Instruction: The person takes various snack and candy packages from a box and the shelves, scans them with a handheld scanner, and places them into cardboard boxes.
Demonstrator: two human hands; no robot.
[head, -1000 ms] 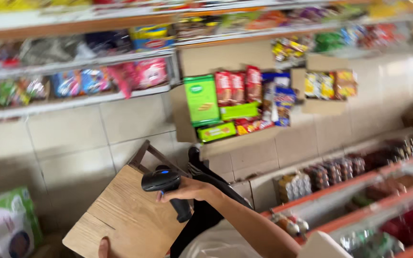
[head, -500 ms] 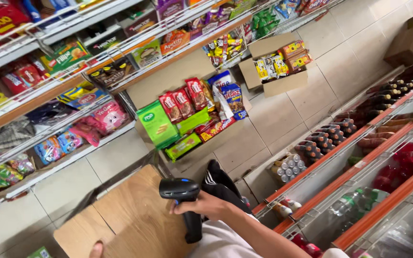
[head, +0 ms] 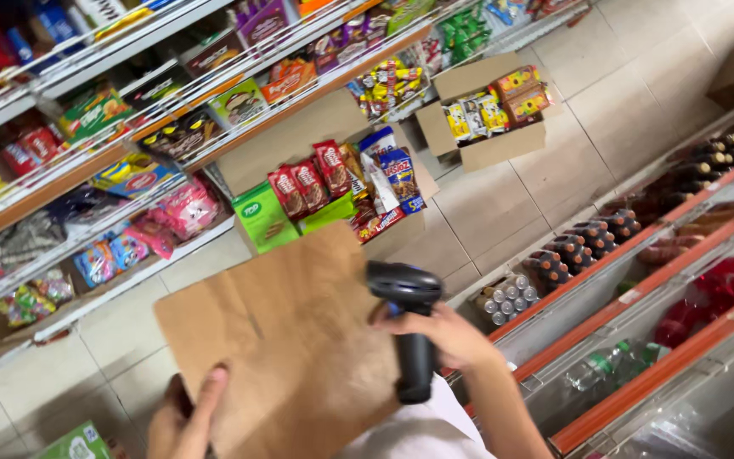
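You are gripping a black handheld barcode scanner (head: 409, 323) in your right hand (head: 443, 336), fingers wrapped tight around its upright handle, with the scanner's head tipping toward the upper left, just over the right edge of a flat sheet of brown cardboard (head: 286, 340). Your left hand (head: 184, 416) is holding that cardboard at its lower left corner, fingers curling over the front face, so the sheet is sitting tilted in front of your chest, between your two hands. Scanner and cardboard are overlapping in the view; you cannot tell from here whether they are actually touching.

Beyond the cardboard, on the pale tiled floor (head: 588, 102), an open brown cardboard carton (head: 299, 144) is standing packed with red snack packets (head: 303, 187), a bright green box (head: 263, 219) and a blue and white bag (head: 397, 174). A second, smaller open carton (head: 490, 149) is lying farther off, holding yellow and orange packets.

To your left, white wire shelves (head: 87, 68) with orange price strips are running across the view, crowded with colourful bags and boxes of snacks. To your right, a long chest cooler with orange trim (head: 639, 246) is holding dark bottles with brown caps (head: 592, 238), a cluster of silver-topped cans (head: 503, 297) and red-wrapped items (head: 719, 293) under glass. Your white shirt (head: 418, 433) is showing at the bottom edge.
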